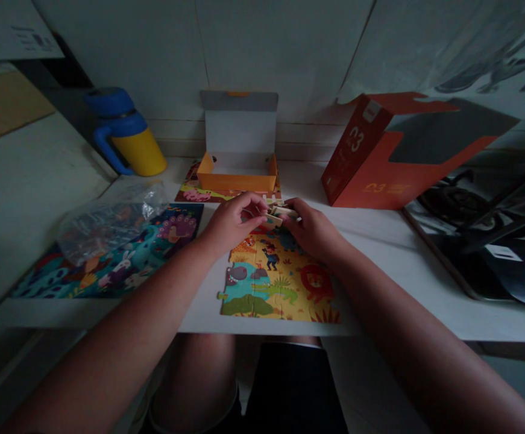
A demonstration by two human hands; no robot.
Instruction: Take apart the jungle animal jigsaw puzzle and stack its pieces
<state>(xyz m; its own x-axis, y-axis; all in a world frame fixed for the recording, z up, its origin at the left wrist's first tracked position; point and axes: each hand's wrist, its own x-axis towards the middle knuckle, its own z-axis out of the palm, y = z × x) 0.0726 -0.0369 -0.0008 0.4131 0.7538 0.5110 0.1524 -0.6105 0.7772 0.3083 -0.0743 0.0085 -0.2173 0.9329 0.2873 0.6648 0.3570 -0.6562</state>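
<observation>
A dim view looks down at a white desk (380,241) and a person's two bare forearms reaching in from the near edge. The left hand (230,223) and right hand (311,232) meet near the middle of the desk, fingers curled together around a few small puzzle pieces (278,214), which they pinch between them just above the far edge of a partly built puzzle (280,277). That puzzle, yellow and blue with a lion, a hippo and a crocodile, lies flat at the middle of the near edge, directly under the hands.

To the left, another puzzle (117,259) in dark blue, with a rabbit and a peacock, lies flat towards the near left corner. A crumpled clear bag (108,223) rests on its far part. Behind the hands, an open orange box (237,172) with its grey lid standing upright sits at the far edge by the wall, on top of a third picture (194,193) that shows pink and yellow. A blue and yellow jug (126,132) stands at the far left corner. A large red carton (393,150) lies tilted at the far right. A dark stove (483,229) lies just beyond the right edge.
</observation>
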